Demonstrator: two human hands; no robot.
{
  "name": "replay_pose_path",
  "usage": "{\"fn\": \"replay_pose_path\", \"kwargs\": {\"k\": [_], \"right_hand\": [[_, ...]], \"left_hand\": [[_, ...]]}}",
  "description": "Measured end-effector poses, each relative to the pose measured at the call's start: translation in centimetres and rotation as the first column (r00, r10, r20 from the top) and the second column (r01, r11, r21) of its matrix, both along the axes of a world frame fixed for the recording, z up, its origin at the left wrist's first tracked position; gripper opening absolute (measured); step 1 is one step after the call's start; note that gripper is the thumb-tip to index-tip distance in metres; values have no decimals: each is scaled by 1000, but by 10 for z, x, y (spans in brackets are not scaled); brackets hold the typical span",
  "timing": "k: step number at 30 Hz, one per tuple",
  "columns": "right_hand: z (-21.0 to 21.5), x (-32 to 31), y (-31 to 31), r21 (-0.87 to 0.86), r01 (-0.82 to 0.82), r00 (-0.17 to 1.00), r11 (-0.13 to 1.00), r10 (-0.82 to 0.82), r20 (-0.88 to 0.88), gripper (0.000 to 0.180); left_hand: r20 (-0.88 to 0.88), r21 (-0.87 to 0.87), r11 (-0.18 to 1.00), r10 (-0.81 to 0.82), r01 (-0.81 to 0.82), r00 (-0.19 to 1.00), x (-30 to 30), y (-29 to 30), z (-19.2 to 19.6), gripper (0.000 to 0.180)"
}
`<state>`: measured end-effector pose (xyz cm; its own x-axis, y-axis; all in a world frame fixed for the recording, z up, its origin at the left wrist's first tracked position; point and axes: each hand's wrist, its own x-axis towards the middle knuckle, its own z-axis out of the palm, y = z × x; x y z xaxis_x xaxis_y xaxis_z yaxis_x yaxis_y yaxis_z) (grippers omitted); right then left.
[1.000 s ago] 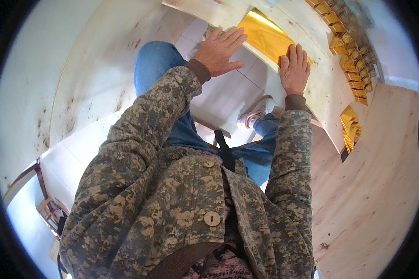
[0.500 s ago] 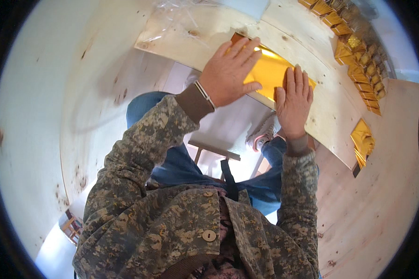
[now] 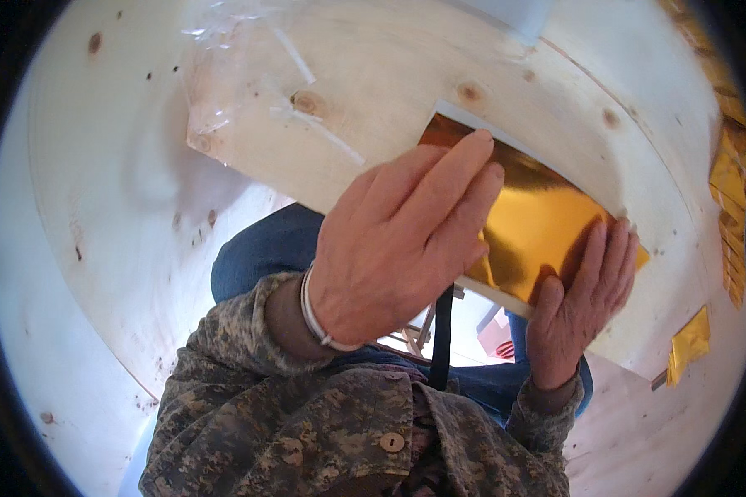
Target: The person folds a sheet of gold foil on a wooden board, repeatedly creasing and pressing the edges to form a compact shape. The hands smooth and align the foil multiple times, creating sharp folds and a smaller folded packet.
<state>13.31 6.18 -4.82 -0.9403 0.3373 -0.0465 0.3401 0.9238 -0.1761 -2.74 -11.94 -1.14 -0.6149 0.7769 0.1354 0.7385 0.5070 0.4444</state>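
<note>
Fingers extended and close together, the left hand (image 3: 389, 240) is over the left part of a gold sheet (image 3: 539, 219); the right hand (image 3: 576, 319), thumb apart, rests on its right end. The sheet lies along the near edge of a wooden table (image 3: 389, 74). Clear plastic (image 3: 232, 62) lies far left, folded gold pieces (image 3: 690, 344) right.

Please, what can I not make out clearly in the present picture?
All in the head view:
Gold sheet: its lower left part is hidden by the left hand.
Left palm: hidden by the back of that hand, so its grip cannot be told.
Gold pieces: cut off at right by the dark picture rim.
Legs: partly hidden under the board.
</note>
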Motion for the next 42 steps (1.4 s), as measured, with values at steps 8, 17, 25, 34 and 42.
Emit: {"fn": "replay_pose_path", "kwargs": {"k": [8, 17, 25, 34, 42], "right_hand": [[-4, 7, 4, 68, -20, 998, 997, 16, 64, 68], [-1, 9, 8, 39, -47, 997, 998, 45, 67, 74], [5, 2, 2, -59, 18, 996, 998, -13, 84, 59], [10, -1, 5, -88, 10, 993, 996, 1, 117, 59], [1, 6, 5, -49, 92, 995, 995, -94, -32, 57]], "left_hand": [[75, -205, 978, 65, -48, 995, -8, -1, -6, 52], [34, -230, 972, 59, -50, 998, -6, 0, -9, 55], [-12, -416, 908, 38, -39, 999, -4, 5, -3, 88], [-153, -428, 896, 55, -116, 987, 6, 6, -8, 87], [-183, -410, 907, 20, -94, 983, 6, 9, -12, 87]]}}
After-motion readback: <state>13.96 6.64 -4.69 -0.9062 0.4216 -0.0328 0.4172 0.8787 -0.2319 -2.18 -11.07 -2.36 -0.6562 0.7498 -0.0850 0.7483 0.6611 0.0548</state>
